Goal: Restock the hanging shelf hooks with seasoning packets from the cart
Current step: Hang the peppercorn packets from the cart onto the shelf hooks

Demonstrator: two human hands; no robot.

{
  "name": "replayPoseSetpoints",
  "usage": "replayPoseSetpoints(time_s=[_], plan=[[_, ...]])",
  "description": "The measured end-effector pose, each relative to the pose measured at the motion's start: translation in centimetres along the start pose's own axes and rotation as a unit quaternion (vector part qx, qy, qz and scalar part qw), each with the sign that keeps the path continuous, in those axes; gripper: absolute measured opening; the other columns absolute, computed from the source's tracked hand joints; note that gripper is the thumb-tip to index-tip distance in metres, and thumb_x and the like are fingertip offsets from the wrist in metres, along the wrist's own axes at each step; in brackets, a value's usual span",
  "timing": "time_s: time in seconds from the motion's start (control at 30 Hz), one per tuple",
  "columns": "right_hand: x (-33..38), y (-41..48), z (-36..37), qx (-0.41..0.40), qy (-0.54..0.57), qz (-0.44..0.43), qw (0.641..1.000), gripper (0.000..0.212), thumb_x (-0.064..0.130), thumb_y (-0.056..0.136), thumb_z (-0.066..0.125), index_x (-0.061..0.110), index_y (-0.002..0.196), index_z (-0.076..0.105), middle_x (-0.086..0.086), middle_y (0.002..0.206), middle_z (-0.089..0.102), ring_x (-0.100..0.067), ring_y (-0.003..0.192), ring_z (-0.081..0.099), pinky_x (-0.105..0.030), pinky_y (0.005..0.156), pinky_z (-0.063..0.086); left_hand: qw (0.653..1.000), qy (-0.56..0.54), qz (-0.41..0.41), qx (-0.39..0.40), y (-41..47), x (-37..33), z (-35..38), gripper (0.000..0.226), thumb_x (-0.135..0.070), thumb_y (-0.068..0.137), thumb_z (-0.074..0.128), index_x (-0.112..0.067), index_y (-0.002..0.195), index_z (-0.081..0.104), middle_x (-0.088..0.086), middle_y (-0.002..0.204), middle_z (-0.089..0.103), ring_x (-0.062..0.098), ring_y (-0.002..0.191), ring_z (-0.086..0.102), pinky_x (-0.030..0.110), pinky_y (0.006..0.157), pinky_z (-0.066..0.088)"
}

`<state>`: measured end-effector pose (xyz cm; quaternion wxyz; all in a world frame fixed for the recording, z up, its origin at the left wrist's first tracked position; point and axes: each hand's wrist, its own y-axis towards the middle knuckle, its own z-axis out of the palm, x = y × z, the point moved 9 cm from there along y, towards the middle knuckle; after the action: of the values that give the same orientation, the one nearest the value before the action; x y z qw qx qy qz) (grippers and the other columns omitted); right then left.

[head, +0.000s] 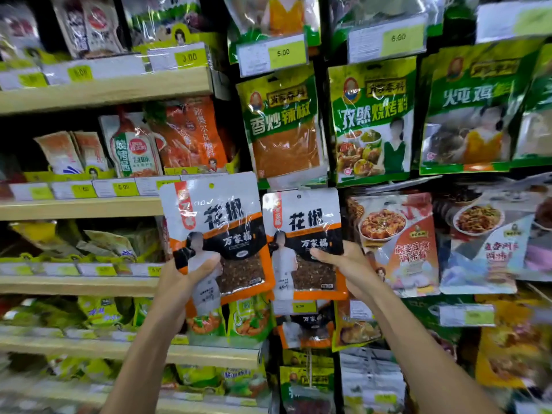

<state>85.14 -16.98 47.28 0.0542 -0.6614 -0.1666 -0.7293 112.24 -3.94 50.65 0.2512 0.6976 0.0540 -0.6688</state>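
Observation:
My left hand (185, 279) grips a white, orange and black peppercorn packet (218, 228) by its lower left part and holds it upright in front of the shelf end. To its right an identical peppercorn packet (304, 234) hangs among the hook rows, and my right hand (340, 267) pinches its lower right edge, thumb across the front. The hook itself is hidden behind the packet's top. Another packet of the same kind (307, 327) hangs below, partly covered by a price tag.
Green seasoning packets (370, 121) hang in the row above, red and grey sauce packets (397, 243) to the right. Wooden shelves (89, 207) with pouches and yellow price labels fill the left side. Price tags (271, 55) jut out above the hook rows.

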Motion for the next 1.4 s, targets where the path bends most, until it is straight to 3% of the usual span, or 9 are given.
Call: replayPoseSetpoints(time_s=[0.23,0.33,0.5,0.67,0.73,0.87,1.0,1.2,1.4], plan=[[-1.0,1.0,-0.1,0.006,0.002,0.015,1.000,0.060,0.035,0.062,0.082,0.013,0.115,0.064,-0.001,0.113,0.070,-0.019,0.115,0.060,-0.047,0.108,0.039,0.999,-0.029,0.010,0.020,0.8,0.6,0.7,0.059,-0.028,0.073,0.074,-0.021,0.129,0.055,0.000,0.125,0.063,0.016,0.112,0.061,0.043,0.095,0.049],[-1.5,1.9,-0.1,-0.005,0.000,0.014,1.000,0.057,0.032,0.068,0.082,0.016,0.119,0.061,0.006,0.116,0.067,-0.011,0.115,0.055,-0.033,0.102,0.042,0.999,-0.028,0.022,0.024,1.0,0.6,0.9,0.049,-0.028,0.072,0.073,-0.026,0.119,0.059,-0.007,0.112,0.068,0.006,0.099,0.066,0.033,0.084,0.052],[-1.4,4.9,0.2,-0.022,-0.005,0.013,1.000,0.023,0.017,0.081,0.075,0.019,0.103,0.067,0.005,0.104,0.071,-0.012,0.107,0.062,-0.026,0.089,0.044,1.000,-0.015,0.020,0.015,1.5,0.9,0.9,0.052,-0.028,0.073,0.072,-0.012,0.121,0.060,0.007,0.116,0.067,0.024,0.107,0.064,0.043,0.092,0.051],[-1.7,7.4,-0.3,-0.053,-0.012,0.003,0.998,0.052,0.023,0.089,0.068,0.006,0.134,0.051,-0.005,0.132,0.056,-0.021,0.127,0.049,-0.037,0.109,0.036,0.999,-0.026,-0.006,0.023,1.2,1.7,1.0,0.076,-0.034,0.068,0.073,-0.007,0.135,0.048,0.015,0.135,0.054,0.034,0.123,0.052,0.056,0.103,0.041],[-2.0,7.2,-0.5,-0.067,-0.017,-0.003,0.998,0.049,0.030,0.092,0.063,0.009,0.134,0.049,0.004,0.120,0.055,-0.014,0.118,0.049,-0.030,0.102,0.036,0.999,-0.032,-0.016,0.032,0.8,2.2,1.1,0.081,-0.034,0.067,0.073,-0.010,0.138,0.044,0.013,0.139,0.051,0.033,0.127,0.048,0.055,0.104,0.041],[-2.6,4.2,-1.3,-0.135,-0.138,-0.030,0.981,0.037,0.032,0.094,0.059,0.008,0.122,0.057,-0.003,0.113,0.063,-0.021,0.114,0.057,-0.031,0.090,0.045,0.998,-0.025,-0.002,0.059,-0.3,3.1,1.6,0.039,-0.031,0.069,0.070,-0.044,0.104,0.062,-0.021,0.103,0.068,0.003,0.103,0.063,0.028,0.082,0.049],[-1.6,-1.7,-1.1,-0.221,-0.160,-0.120,0.954,0.027,0.029,0.096,0.055,0.014,0.119,0.056,0.006,0.113,0.061,-0.015,0.113,0.057,-0.017,0.088,0.044,0.998,-0.020,-0.006,0.066,-0.7,4.3,2.4,0.034,-0.029,0.073,0.071,-0.039,0.103,0.060,-0.025,0.092,0.071,-0.005,0.090,0.065,0.013,0.066,0.051],[-1.2,-3.7,5.0,0.012,0.043,-0.022,0.999,0.057,0.050,0.076,0.066,0.018,0.123,0.062,0.004,0.123,0.065,-0.014,0.115,0.061,-0.036,0.101,0.047,0.992,-0.026,-0.031,0.121,-1.0,5.3,6.4,0.037,-0.033,0.069,0.073,-0.026,0.104,0.063,-0.014,0.093,0.074,0.001,0.088,0.068,0.012,0.063,0.052],[-1.8,-3.5,2.7,-0.028,0.035,-0.041,0.998,0.031,0.035,0.080,0.069,0.018,0.105,0.071,0.003,0.107,0.073,-0.012,0.106,0.066,-0.030,0.091,0.050,0.989,0.104,0.072,0.082,0.3,2.6,6.9,0.025,-0.044,0.080,0.069,-0.019,0.076,0.063,-0.011,0.063,0.057,0.002,0.059,0.054,0.011,0.054,0.040]])
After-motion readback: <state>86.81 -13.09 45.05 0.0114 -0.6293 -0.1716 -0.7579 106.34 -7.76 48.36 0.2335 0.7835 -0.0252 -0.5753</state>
